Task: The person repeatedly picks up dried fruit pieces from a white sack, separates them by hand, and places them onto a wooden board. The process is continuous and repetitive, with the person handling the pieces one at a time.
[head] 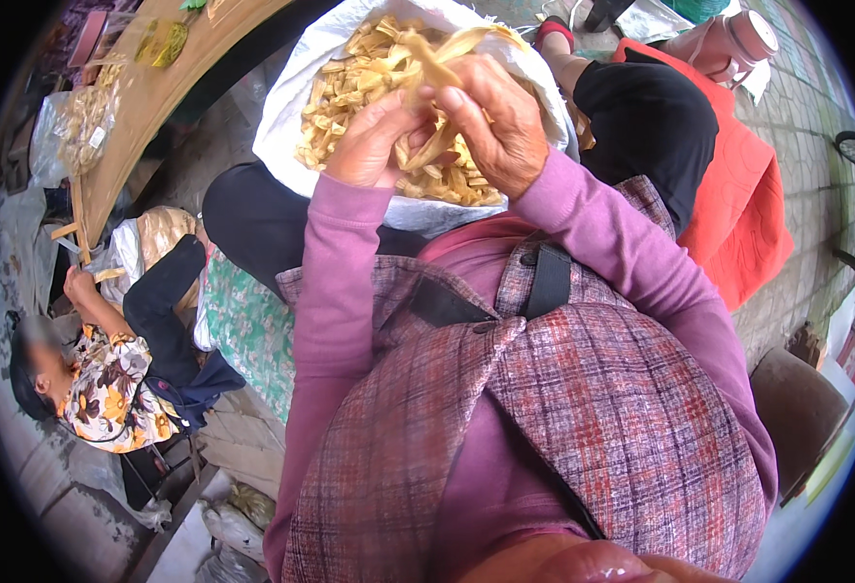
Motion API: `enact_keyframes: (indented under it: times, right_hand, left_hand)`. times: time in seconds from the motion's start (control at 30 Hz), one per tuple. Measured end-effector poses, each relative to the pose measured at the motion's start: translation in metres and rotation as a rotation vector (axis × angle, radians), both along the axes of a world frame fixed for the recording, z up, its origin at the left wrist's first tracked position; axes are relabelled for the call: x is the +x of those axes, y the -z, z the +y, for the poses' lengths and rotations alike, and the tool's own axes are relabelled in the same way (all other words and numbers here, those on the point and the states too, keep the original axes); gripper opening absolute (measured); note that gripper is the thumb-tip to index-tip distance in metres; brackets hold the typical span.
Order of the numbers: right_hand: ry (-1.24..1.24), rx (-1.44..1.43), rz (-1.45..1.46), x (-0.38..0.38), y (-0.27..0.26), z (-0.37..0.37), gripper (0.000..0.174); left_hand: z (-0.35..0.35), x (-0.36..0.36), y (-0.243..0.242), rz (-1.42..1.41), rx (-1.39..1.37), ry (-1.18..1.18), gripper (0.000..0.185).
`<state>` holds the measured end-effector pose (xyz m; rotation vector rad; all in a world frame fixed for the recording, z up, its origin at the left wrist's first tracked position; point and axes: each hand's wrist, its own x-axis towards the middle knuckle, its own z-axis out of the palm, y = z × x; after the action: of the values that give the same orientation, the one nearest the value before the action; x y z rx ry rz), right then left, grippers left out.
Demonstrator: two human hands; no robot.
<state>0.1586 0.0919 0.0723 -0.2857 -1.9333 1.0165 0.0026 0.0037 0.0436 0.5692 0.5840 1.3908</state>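
Observation:
Over the mouth of a white woven sack (274, 124), my left hand (370, 142) and my right hand (499, 120) are close together. Both grip one long yellow-brown dried plant strip (438, 69), its upper part sticking up past my fingers. Another part of strip hangs below between the hands; whether it is the same piece I cannot tell. Many short folded pieces of dried strip (340, 95) fill the sack, which rests between my knees with its rim rolled outward. My fingers hide the exact spot where the strip is pinched.
A wooden tabletop (172, 44) curves along the upper left, with a bag of dried strips (88, 127) beside it. Another person (117, 386) sits at the left, hands near a strip. A red cloth (737, 197) and pink flask (733, 40) lie right.

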Motion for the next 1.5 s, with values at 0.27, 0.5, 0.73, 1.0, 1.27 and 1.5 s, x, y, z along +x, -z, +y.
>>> enact_keyframes:
  times: [0.27, 0.5, 0.73, 1.0, 1.27, 1.5]
  right_hand:
    - [0.007, 0.081, -0.174, -0.023, 0.004, 0.01, 0.013]
    - [-0.313, -0.474, -0.37, -0.036, 0.015, 0.023, 0.029]
    - [-0.517, -0.246, -0.623, -0.019, -0.013, 0.036, 0.03]
    - [-0.413, -0.086, -0.059, -0.01, -0.033, 0.012, 0.022]
    - [-0.446, -0.735, -0.061, -0.001, -0.014, 0.003, 0.024]
    - [-0.406, -0.682, -0.102, -0.004, -0.021, -0.002, 0.027]
  left_hand:
    - [-0.017, 0.012, -0.021, 0.132, -0.073, -0.147, 0.034]
    - [-0.006, 0.019, -0.039, 1.808, 0.413, -1.087, 0.01]
    - [-0.013, 0.015, -0.024, 1.281, 0.219, -0.764, 0.011]
    - [-0.021, 0.024, -0.058, 0.012, 0.302, -0.305, 0.032]
    - [-0.013, 0.034, -0.052, 0.999, 0.391, -0.596, 0.043]
    - [-0.004, 0.043, -0.037, 1.005, 0.252, -0.728, 0.045]
